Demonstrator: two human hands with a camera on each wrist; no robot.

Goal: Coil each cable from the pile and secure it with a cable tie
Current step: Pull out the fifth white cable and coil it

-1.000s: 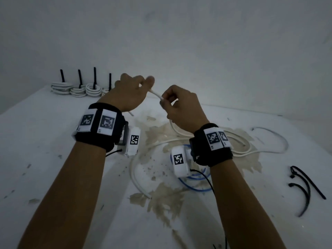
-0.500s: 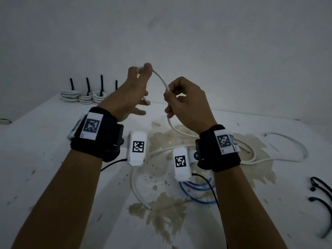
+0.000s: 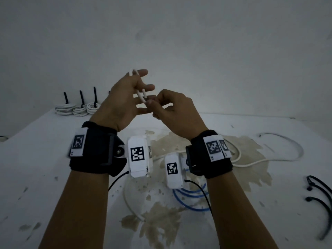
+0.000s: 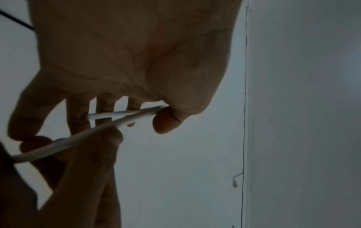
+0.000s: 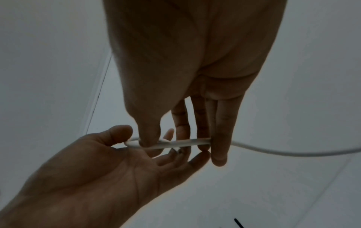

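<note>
Both hands are raised above the white table (image 3: pixel 36 177). My left hand (image 3: pixel 124 101) stands upright with its fingers spread. The white cable (image 3: pixel 140 92) bends round the crotch of its thumb, which tucks the bend (image 4: pixel 161 108) against the palm. Two strands run down across the fingers. My right hand (image 3: pixel 172 108) pinches the cable (image 5: pixel 175 144) between thumb and fingertips just in front of the left palm (image 5: pixel 87 169). From there the cable (image 5: pixel 283 152) trails off to the right and down to the table.
Several coiled white cables (image 3: pixel 79 108) bound with black ties stand at the table's back left. A blue cable (image 3: pixel 188 200) lies under my right wrist. Loose white cable (image 3: pixel 251 162) spreads to the right, and black cable ties (image 3: pixel 318 191) lie at the right edge.
Both hands have risen. My left hand has turned upright and spread its fingers, with the cable now bent round its thumb. My right hand has brought its strand down across the left fingers.
</note>
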